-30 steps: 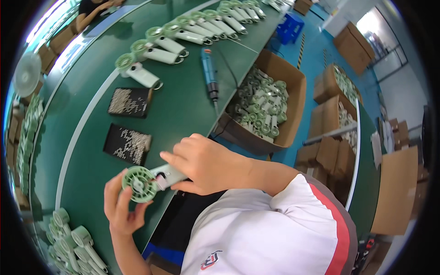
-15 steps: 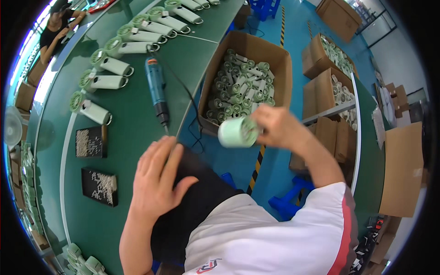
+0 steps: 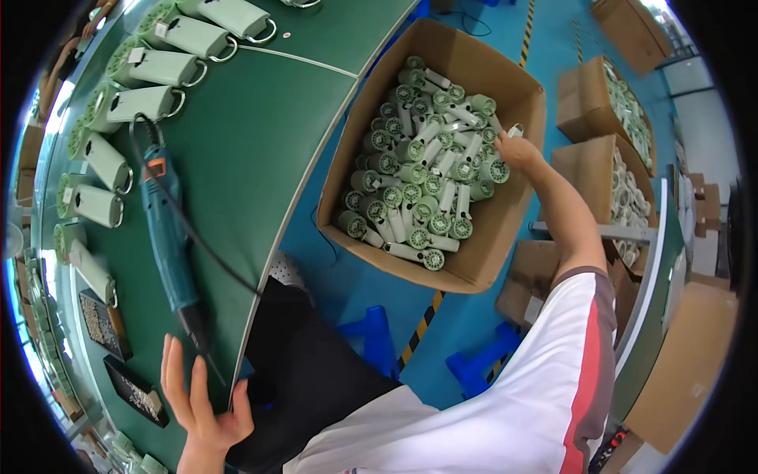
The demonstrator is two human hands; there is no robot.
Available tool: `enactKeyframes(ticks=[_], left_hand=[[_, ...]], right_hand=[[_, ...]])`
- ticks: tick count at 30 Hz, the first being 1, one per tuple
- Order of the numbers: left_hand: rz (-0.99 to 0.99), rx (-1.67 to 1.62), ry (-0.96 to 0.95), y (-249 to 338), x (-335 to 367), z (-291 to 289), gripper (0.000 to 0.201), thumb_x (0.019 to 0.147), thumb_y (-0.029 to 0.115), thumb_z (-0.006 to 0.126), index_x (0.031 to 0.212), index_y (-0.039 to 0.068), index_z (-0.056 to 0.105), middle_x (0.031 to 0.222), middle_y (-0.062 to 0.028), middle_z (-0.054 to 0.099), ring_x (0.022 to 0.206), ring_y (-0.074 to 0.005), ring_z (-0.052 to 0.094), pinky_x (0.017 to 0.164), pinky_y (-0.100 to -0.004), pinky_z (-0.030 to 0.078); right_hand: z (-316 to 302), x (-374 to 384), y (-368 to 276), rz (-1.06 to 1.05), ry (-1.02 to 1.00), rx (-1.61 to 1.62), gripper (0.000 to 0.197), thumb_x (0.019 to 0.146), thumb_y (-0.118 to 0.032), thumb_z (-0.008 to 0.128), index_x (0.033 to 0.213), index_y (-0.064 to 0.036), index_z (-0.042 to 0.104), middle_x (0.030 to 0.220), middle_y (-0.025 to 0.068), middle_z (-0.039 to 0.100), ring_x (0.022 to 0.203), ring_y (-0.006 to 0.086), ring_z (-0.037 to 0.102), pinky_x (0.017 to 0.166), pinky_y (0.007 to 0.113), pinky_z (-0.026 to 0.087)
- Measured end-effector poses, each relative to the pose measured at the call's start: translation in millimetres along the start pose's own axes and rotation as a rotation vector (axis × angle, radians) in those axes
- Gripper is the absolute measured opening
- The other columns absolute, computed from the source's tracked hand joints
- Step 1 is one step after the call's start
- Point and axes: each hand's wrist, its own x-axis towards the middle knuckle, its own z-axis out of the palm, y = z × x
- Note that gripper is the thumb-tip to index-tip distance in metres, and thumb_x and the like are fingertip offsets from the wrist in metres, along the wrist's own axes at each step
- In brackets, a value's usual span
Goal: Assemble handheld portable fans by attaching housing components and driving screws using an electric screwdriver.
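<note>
My right hand reaches into the far right side of an open cardboard box on the floor. It is closed around a pale green hand fan, whose ring end sticks out above my fingers. The box holds several more pale green fans in a pile. My left hand hovers open with spread fingers at the near edge of the green table, just below the tip of a teal electric screwdriver. It holds nothing.
Several finished fans lie in a curved row along the table's far side. Two black trays of small screws sit at the left. Blue stools stand on the blue floor. More cardboard boxes of fans are stacked at right.
My right hand has carried the green fan from above the box down into its far right corner. My left hand stays open at the table edge. My head has turned toward the box.
</note>
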Motion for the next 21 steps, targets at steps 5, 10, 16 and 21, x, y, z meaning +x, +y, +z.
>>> enactKeyframes(ticks=[5, 10, 16, 21], left_hand=[[-0.053, 0.012, -0.090, -1, -5, -2, 0.067, 0.092, 0.019, 0.066, 0.150, -0.007, 0.044, 0.153, -0.0417, 0.039, 0.140, -0.0591, 0.044, 0.115, -0.0616, 0.038], [-0.118, 0.042, -0.145, -1, -15, -5, 0.074, 0.092, 0.021, 0.064, 0.156, -0.003, 0.036, 0.156, -0.0420, 0.033, 0.143, -0.0587, 0.040, 0.117, -0.0640, 0.033], [-0.105, 0.066, -0.062, 7, 3, -4, 0.070, 0.089, 0.031, 0.080, 0.142, -0.004, 0.051, 0.146, -0.0390, 0.050, 0.130, -0.0542, 0.055, 0.109, -0.0612, 0.044], [-0.129, 0.029, -0.117, 5, 4, -6, 0.072, 0.088, 0.030, 0.081, 0.142, -0.006, 0.051, 0.143, -0.0376, 0.051, 0.129, -0.0532, 0.055, 0.109, -0.0602, 0.044]], right_hand=[[49, 80, -21, -0.006, 0.078, 0.186, 0.023, 0.092, -0.007, 0.058, 0.113, 0.0012, 0.061, 0.111, 0.0224, 0.060, 0.077, 0.0344, 0.073, 0.067, 0.048, 0.061], [88, 113, 17, 0.117, -0.019, 0.249, 0.038, 0.109, -0.029, 0.043, 0.134, -0.0024, 0.053, 0.092, 0.0234, 0.074, 0.084, 0.0424, 0.072, 0.071, 0.055, 0.058], [85, 110, 5, 0.295, -0.152, 0.404, 0.042, 0.110, -0.031, 0.041, 0.137, -0.0014, 0.052, 0.097, 0.0240, 0.074, 0.087, 0.0431, 0.072, 0.076, 0.054, 0.059], [141, 91, 27, -0.138, -0.165, 0.087, 0.045, 0.111, -0.035, 0.038, 0.138, -0.0007, 0.049, 0.098, 0.0285, 0.073, 0.090, 0.0455, 0.072, 0.083, 0.055, 0.057]])
